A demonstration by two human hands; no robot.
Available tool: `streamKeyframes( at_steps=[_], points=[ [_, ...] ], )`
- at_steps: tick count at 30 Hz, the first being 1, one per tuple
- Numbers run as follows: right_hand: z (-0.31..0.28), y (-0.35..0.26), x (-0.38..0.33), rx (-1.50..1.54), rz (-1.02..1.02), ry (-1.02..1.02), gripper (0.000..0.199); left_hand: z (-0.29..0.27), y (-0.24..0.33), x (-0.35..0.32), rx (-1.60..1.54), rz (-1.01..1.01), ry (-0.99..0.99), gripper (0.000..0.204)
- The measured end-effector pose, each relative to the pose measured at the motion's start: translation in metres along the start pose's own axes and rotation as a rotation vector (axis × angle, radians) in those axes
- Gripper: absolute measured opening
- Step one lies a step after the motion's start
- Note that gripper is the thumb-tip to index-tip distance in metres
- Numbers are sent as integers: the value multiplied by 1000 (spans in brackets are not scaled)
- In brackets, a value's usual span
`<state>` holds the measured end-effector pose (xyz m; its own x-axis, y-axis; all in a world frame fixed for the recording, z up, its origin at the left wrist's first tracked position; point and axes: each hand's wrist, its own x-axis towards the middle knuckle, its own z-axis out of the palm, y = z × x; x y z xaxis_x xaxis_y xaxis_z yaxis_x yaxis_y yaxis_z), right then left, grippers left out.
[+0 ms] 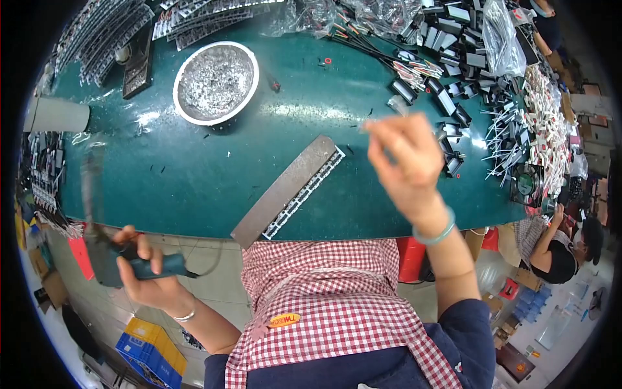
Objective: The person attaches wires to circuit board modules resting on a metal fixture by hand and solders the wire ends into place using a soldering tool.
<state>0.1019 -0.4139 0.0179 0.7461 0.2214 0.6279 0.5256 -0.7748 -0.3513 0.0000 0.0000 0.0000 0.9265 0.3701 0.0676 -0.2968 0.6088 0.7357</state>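
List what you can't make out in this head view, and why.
Head view: whether the right hand pinches anything; motion blur.
Head view: tip of the teal tool in the left hand; motion blur.
Head view: whether the slotted strip runs under the brown bar; the bar hides that.
Head view: bottom of the bowl; silvery scraps cover it.

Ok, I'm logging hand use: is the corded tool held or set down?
Held: the left hand grips the tool by its handle. Whether it's switched on, I cannot tell.
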Motion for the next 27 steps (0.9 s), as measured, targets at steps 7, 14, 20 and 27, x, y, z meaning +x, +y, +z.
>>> streamKeyframes(
  at_steps=[7, 14, 20, 27],
  points=[
    [28, -30, -58, 73, 281, 41, 25, 82, -48, -65, 449, -352, -86, 58],
    [36, -30, -67, 4, 256, 32, 29, 98, -69, -74, 932, -345, -358, 31],
    [37, -32, -69, -28, 287, 31, 30, 105, -81, -68, 1030, -230, -509, 25],
    [38, -31, -69, -37, 280, 31, 31, 116, -81, -59, 1086, -225, -572, 26]
  ],
)
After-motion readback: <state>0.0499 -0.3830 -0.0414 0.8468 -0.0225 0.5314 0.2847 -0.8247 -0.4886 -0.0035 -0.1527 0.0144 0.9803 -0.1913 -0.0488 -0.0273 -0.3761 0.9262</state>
